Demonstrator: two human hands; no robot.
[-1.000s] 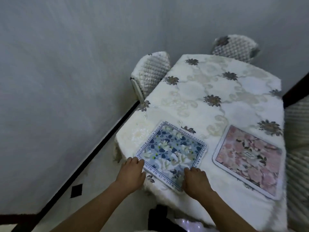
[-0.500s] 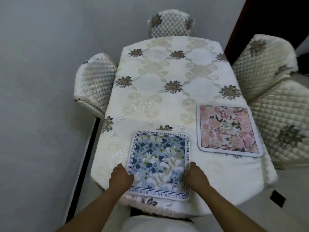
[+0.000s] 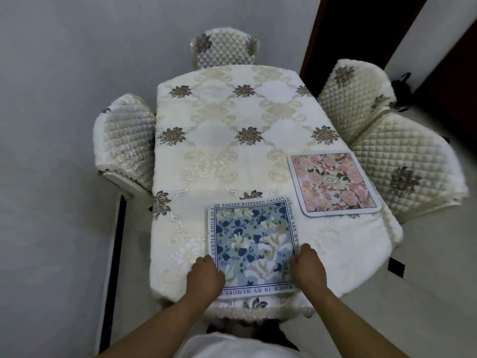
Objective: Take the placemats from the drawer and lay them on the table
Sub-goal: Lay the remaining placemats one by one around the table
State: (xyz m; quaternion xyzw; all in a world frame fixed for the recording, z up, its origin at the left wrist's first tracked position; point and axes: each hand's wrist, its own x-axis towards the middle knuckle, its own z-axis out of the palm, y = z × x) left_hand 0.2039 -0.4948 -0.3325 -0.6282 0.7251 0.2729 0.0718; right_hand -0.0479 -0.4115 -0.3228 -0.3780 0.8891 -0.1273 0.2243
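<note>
Squarely at table [image 3: 232,161] near edge: blue placemat [image 3: 254,244], left hand [image 3: 205,276] and right hand [image 3: 308,266] curled on its sides. Pink placemat [image 3: 334,184] along right edge. Quilted chairs [image 3: 402,164] around, grey walls.

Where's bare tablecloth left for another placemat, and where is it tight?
The whole far half of the table, beyond the blue placemat and pink placemat, is bare up to the far chair. So is the strip left of the blue mat. Tight spots: the near edge, where the left hand and right hand rest on the blue mat's sides, and the narrow gap between the two mats.
</note>
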